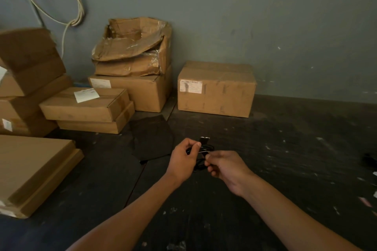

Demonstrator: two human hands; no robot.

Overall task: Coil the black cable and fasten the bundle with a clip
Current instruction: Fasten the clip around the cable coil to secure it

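Right now both sets of fingers (199, 144) are pinched shut on the black cable (204, 156): left hand (184, 158) grips the coiled bundle, right hand (226, 166) nips a thin pale tie or clip (205, 150), can't tell which. Bundle hangs in air, well in front of the labelled box (216, 88). Risk: loose left grip lets loops spring apart; dim light could make the tie miss a loop.

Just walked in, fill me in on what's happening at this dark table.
A person is holding a small bundle of coiled black cable above the dark table. The left hand pinches the coil near its connector end, and the right hand grips its other side, pinching something thin and pale across the loops, possibly the clip or tie. Whether it is fastened cannot be told. Cardboard boxes stand behind.
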